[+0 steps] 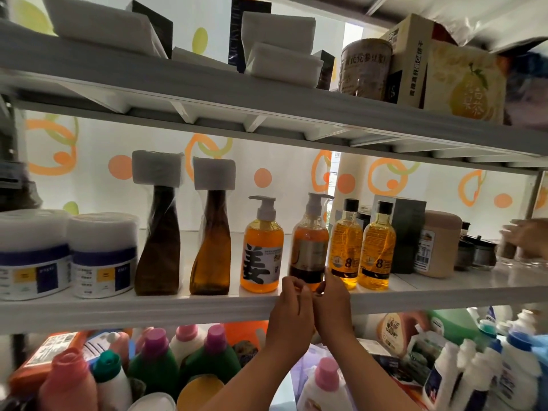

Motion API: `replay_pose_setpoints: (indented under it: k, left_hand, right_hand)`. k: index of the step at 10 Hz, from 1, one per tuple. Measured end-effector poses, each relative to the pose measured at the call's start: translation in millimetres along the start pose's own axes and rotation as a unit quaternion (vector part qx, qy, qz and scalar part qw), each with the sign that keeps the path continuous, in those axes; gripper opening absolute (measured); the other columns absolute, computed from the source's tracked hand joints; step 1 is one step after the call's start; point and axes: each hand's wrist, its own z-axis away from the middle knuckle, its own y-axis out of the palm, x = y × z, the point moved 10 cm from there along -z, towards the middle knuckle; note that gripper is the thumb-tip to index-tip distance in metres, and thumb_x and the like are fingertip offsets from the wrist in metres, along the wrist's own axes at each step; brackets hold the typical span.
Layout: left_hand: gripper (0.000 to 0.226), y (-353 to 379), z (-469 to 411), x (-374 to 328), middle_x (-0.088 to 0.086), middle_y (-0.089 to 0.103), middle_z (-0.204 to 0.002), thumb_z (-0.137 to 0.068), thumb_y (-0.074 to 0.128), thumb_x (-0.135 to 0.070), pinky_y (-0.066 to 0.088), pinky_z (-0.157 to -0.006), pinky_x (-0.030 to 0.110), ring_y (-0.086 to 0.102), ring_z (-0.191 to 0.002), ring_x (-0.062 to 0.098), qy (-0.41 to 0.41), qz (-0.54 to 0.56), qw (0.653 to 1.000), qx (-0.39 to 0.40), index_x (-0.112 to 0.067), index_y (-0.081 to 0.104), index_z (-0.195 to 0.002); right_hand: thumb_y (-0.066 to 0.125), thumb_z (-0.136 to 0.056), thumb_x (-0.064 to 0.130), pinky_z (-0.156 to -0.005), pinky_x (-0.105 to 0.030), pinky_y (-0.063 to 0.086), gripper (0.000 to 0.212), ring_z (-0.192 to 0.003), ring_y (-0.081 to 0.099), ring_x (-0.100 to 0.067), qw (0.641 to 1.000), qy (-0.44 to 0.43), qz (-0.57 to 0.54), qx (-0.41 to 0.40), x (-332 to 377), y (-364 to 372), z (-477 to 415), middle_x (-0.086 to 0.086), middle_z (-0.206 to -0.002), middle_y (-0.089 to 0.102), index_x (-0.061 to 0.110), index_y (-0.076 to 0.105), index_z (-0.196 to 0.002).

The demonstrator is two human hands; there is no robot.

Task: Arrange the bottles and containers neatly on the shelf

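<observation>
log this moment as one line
step: straighten row | left hand: grips amber pump bottle base | right hand: grips same base | bottle: upright, middle shelf front

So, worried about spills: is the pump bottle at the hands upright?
Upright: the pump bottle stands on the shelf, pump head on top.

Both bare forearms rose from the lower edge of the view and converged, wrists nearly touching. The left hand (292, 305) was turned with its back to the camera, its fingers (292, 282) curled in at the lower left of the amber pump bottle (308, 247). The right hand (332, 302) sat just beside it, knuckles outward, its fingers (328, 275) reaching up against the bottle's lower right side. Together the hands gripped the bottle's base between them.
</observation>
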Motion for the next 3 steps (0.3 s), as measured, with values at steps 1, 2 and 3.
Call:
replay_pose_setpoints:
  k: [1, 2, 3]
  left_hand:
    - [0.009, -6, 5, -5, -0.007, 0.062, -0.095, -0.098, 0.038, -0.028, 0.055, -0.072, 0.022, 0.063, -0.083, 0.008, 0.014, -0.023, 1.0, -0.014, -0.034, 0.041, -0.104]
    - [0.013, -31, 17, -20, -0.015, 0.058, -0.097, -0.095, 0.047, -0.027, 0.044, -0.064, 0.003, 0.06, -0.08, 0.002, 0.067, -0.062, 0.991, -0.101, -0.033, 0.042, -0.105]
    - [0.021, -65, 33, -49, -0.01, 0.057, -0.104, -0.086, 0.049, -0.029, 0.034, -0.083, 0.004, 0.052, -0.09, -0.001, 0.193, -0.11, 0.952, -0.211, -0.027, 0.046, -0.107]
  right_hand:
    - [0.066, -0.083, 0.03, -0.069, -0.017, 0.037, 0.038, -0.086, 0.051, -0.015, 1.0, 0.012, -0.01, -0.001, -1, 1, 2, -0.009, -0.105, 0.062, 0.014, 0.055, -0.115]
    - [0.065, -0.083, 0.036, -0.077, -0.022, 0.037, 0.046, -0.099, 0.053, -0.019, 0.999, 0.007, 0.024, -0.027, 4, -4, 8, -0.006, -0.113, 0.058, 0.019, 0.05, -0.123]
    - [0.062, -0.086, 0.03, -0.083, -0.024, 0.039, 0.046, -0.11, 0.05, -0.022, 0.991, -0.054, 0.106, -0.068, 30, -8, 17, -0.006, -0.121, 0.053, 0.02, 0.046, -0.128]
